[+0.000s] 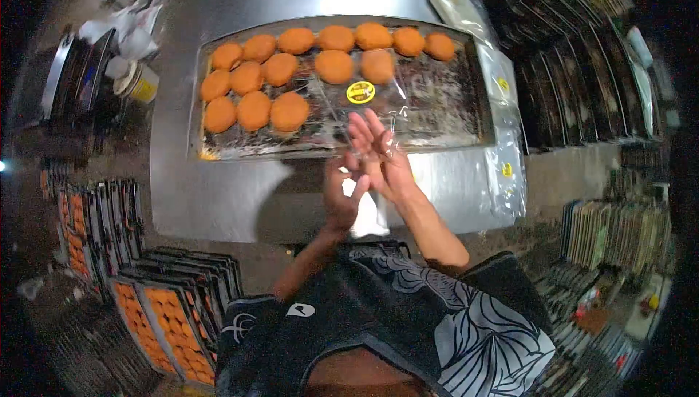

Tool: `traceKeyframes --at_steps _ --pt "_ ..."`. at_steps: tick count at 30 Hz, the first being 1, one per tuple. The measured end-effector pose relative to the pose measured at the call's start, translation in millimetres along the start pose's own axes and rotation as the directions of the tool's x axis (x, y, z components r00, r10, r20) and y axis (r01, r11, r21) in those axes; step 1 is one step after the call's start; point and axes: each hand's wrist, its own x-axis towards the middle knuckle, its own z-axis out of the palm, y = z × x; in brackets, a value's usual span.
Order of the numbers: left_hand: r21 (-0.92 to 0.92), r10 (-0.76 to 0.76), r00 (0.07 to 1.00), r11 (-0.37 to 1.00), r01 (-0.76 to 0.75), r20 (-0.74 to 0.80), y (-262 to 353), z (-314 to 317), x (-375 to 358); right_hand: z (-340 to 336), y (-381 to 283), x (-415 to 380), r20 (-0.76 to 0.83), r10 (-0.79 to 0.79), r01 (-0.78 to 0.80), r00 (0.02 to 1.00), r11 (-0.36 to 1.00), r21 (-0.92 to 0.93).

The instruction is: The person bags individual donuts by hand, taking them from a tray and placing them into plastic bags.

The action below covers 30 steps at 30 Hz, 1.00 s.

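Presently, right hand (377,151): palm turned up, fingers extended toward the tray (437,117) and slightly parted.
Left hand (344,195): held just beside the right, fingers bent, thumb apart; whether anything is pinched cannot be told.
Clear bag (382,100): seen at the right fingertips, over the tray, its yellow-and-black label (360,92) facing up; whether fingers are inserted cannot be told.
Buns (289,111): fifteen counted, orange-brown, laid in rows across the tray's far and left parts.
Tray condition: dark, stained, placed on the metal desk (218,200).
Bag stack (502,157): laid along the desk's right edge.
Surroundings: bun-filled trays (193,262) stood at left, dark trays (582,84) at right.
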Motion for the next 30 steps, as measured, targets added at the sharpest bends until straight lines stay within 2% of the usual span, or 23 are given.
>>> traceKeyframes --at_steps 1,2,4,5,6,7,8,9,10,11,12,13,14,15,17,19,21,23,24,26,28,29,30 --pt "-0.532 -0.331 0.94 0.812 0.241 -0.079 -33 -10 16 20 17 4 0.086 0.152 -0.161 0.985 0.981 0.111" --pt "-0.904 -0.609 0.793 0.321 0.283 0.032 -65 -28 27 34 36 4 0.179 0.293 -0.327 0.939 0.922 0.207" --pt "-0.868 -0.616 0.788 0.402 0.292 -0.02 -60 -101 40 39 85 13 0.122 0.633 -0.624 0.765 0.774 -0.103" --pt "-0.816 -0.61 0.791 0.477 0.325 -0.041 -49 -143 49 27 114 29 0.158 0.641 -0.602 0.751 0.763 -0.234" --pt "-0.757 -0.602 0.796 0.547 0.357 -0.06 -42 -176 58 38 124 62 0.183 0.639 -0.212 0.747 0.49 -0.845" --pt "-0.741 -0.579 0.769 0.635 0.218 -0.27 -40 -201 63 32 150 101 0.435 0.429 0.273 0.791 0.389 -0.88" --pt "-0.689 -0.529 0.709 0.72 0.085 -0.466 -39 -219 67 52 170 148 0.511 0.243 0.492 0.825 0.138 -0.86" --pt "-0.682 -0.524 0.701 0.728 0.073 -0.484 -36 -232 71 76 189 199 0.619 0.061 0.62 0.783 -0.156 -0.769" --pt "-0.756 -0.548 0.682 0.654 -0.011 -0.484 -33 -244 70 93 204 244 0.667 0.002 0.646 0.745 -0.251 -0.721" --pt "-0.815 -0.571 0.665 0.571 -0.099 -0.481 -32 -254 67 103 220 278 0.576 0.052 0.518 0.816 -0.508 -0.688" --pt "-0.808 -0.566 0.658 0.579 -0.11 -0.496 -35 -262 63 98 234 320 0.593 0.087 0.502 0.801 -0.637 -0.585" --pt "-0.845 -0.544 0.715 0.521 -0.123 -0.44 -39 -268 57 84 246 348 0.601 0.123 0.473 0.789 -0.746 -0.468" --pt "-0.879 -0.515 0.769 0.46 -0.124 -0.378 -41 -275 54 72 247 355 0.597 0.125 0.459 0.793 -0.766 -0.449" --pt "-0.895 -0.586 0.721 0.433 -0.109 -0.371 -35 -280 57 58 241 358 0.586 0.127 0.439 0.801 -0.789 -0.43" --pt "-0.912 -0.584 0.735 0.393 -0.117 -0.346 -51 -291 54 46 214 351 0.453 0.295 0.476 0.842 -0.801 -0.363" --pt "-0.932 -0.557 0.774 0.346 -0.112 -0.3 -58 -302 60 34 178 325 0.368 0.282 0.433 0.886 -0.787 -0.439" --pt "-0.951 -0.66 0.701 0.297 -0.089 -0.272 -59 -299 67 10 143 302 0.348 0.216 0.345 0.912 -0.864 -0.368" --pt "-0.957 -0.642 0.729 0.282 -0.063 -0.237 -70 -308 65 -5 106 275 0.154 0.146 0.207 0.977 -0.817 -0.538" --pt "-0.959 -0.617 0.754 0.277 -0.06 -0.225 -77 -314 64 -1 98 259 0.14 0.102 0.159 0.985 -0.853 -0.497" --pt "-0.96 -0.641 0.734 0.275 -0.054 -0.225 -84 -319 66 14 108 255 -0.209 0.085 -0.007 0.974 -0.915 -0.404" --pt "-0.955 -0.668 0.708 0.295 -0.032 -0.23 -82 -322 64 58 144 260 -0.143 0.238 0.158 0.961 -0.891 -0.425" --pt "-0.947 -0.634 0.74 0.321 -0.013 -0.225 -78 -320 68 76 179 260 0.107 0.191 0.219 0.976 -0.824 -0.522" --pt "-0.938 -0.6 0.77 0.346 0.005 -0.217 -74 -318 71 92 211 258 0.341 0.104 0.299 0.934 -0.749 -0.591"
